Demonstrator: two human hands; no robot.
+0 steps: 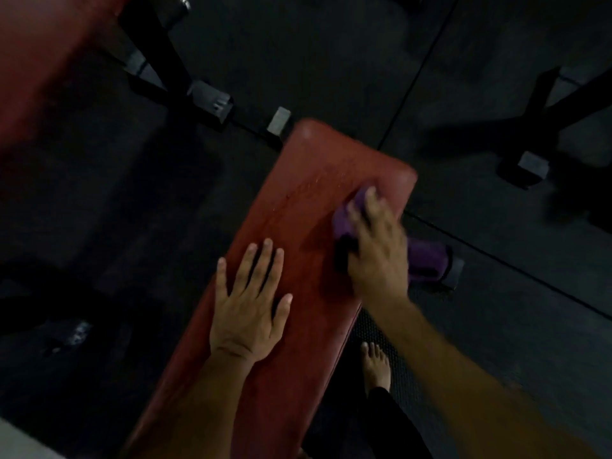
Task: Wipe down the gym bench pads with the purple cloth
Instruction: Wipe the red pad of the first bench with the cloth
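A long red bench pad runs from the bottom of the view up to the middle. My left hand lies flat on it with the fingers spread, near the pad's left edge. My right hand presses the bunched purple cloth onto the pad near its far right corner; part of the cloth hangs over the right edge. The right hand is blurred, and its fingers lie over the cloth. Small wet spots show on the pad beyond my left hand.
A second red pad fills the top left corner. Black bench legs with grey feet stand on the dark rubber floor at the back, and another frame at the right. A bare foot stands beside the bench's right edge.
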